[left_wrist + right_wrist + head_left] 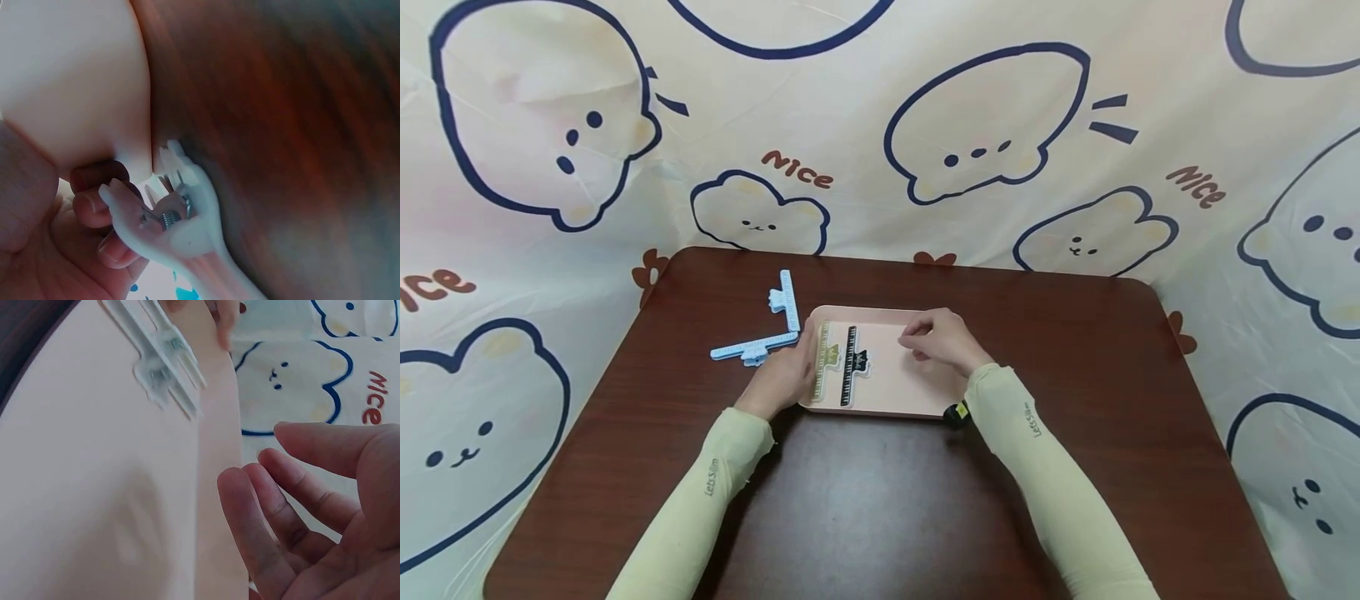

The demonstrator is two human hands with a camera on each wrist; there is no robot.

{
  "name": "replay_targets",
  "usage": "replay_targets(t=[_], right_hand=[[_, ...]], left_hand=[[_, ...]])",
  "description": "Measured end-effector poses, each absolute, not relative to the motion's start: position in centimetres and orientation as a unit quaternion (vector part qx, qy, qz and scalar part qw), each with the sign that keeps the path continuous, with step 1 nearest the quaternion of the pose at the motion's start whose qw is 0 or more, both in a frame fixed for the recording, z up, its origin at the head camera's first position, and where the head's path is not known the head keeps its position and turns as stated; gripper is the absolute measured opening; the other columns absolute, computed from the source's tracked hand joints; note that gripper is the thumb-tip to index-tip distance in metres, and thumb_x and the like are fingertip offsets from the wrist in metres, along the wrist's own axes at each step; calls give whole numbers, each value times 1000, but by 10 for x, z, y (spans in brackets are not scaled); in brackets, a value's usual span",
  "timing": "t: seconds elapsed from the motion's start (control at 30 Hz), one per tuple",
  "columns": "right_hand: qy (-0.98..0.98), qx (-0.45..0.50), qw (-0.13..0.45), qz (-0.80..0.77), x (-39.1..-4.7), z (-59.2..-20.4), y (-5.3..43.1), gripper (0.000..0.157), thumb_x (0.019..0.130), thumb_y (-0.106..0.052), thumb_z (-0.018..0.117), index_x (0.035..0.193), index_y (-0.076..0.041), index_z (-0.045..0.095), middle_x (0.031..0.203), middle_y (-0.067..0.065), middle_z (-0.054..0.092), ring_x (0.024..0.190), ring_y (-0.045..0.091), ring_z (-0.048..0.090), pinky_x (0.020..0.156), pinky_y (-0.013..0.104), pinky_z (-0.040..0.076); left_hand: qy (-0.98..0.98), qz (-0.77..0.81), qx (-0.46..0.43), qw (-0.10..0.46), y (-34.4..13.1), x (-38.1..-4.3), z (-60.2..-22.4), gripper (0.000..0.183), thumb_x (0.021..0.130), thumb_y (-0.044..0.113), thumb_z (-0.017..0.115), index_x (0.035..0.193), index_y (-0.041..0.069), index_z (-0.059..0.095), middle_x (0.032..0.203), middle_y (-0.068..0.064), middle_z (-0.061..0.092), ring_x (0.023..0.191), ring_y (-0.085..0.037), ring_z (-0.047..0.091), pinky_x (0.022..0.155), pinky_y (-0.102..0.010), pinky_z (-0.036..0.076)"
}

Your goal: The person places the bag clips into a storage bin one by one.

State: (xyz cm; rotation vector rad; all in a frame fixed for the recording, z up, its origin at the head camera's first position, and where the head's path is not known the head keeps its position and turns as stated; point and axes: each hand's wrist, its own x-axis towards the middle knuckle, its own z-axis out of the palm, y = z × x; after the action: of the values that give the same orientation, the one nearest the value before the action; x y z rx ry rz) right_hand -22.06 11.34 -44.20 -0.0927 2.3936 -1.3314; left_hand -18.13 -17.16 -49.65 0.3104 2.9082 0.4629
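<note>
A pink tray (910,400) lies on the table. Inside it are a yellow-green ruler clip (822,367) and a black ruler clip (850,367), side by side at the left end. My left hand (782,375) grips the tray's left rim; some of its fingers are hidden in the head view. Close to those fingers, a clip with a metal spring (187,231) shows large in the left wrist view. Over the tray's right part hovers my right hand (946,340), its fingers loosely bent with nothing between thumb and fingertips.
Two light blue ruler clips (788,300) (752,347) lie on the brown table (880,500) left of the tray, meeting at an angle. A cartoon-printed curtain (865,108) stands behind the table and along its sides.
</note>
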Motion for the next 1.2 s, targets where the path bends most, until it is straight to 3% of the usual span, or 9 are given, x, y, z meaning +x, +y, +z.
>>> replay_targets(t=[0.37,0.57,0.73,0.83,1.0,1.2], right_hand=[[889,7,125,-441,-211,-446,167,32,101,-24,68,129,-9,67,113,19,71,90,35,73,80,44,62],[941,23,75,-330,-205,-457,183,53,102,-47,59,142,-12,58,101,10,66,83,25,61,72,36,47],[939,28,112,-323,-203,-468,186,66,104,-53,52,154,-10,42,96,11,62,67,23,62,65,35,49],[930,27,155,-332,-202,-473,184,62,105,-49,53,149,-7,43,94,12,62,61,24,63,59,34,52],[919,21,207,-335,-201,-482,181,49,103,-40,59,130,-2,48,90,15,63,61,23,62,55,33,51],[915,15,223,-335,-206,-492,176,52,104,-27,51,143,6,40,99,20,66,59,23,68,54,34,55]], left_hand=[[978,159,104,90,-172,-182,-497,74,110,21,45,166,4,0,63,-4,54,54,-17,56,57,-35,49],[978,157,107,90,-172,-183,-498,76,109,20,46,166,3,0,64,-5,54,56,-18,57,59,-36,50],[978,155,110,87,-173,-183,-499,76,108,20,47,165,2,0,64,-5,54,56,-17,56,58,-35,50],[978,155,110,88,-174,-183,-500,78,108,19,48,165,2,-1,64,-5,53,55,-17,56,58,-34,49],[977,158,106,92,-174,-183,-501,76,109,20,46,166,4,-1,64,-4,53,54,-17,56,57,-34,48],[977,160,107,92,-174,-183,-501,72,110,21,42,166,4,-2,63,-4,53,52,-17,54,53,-32,45]])
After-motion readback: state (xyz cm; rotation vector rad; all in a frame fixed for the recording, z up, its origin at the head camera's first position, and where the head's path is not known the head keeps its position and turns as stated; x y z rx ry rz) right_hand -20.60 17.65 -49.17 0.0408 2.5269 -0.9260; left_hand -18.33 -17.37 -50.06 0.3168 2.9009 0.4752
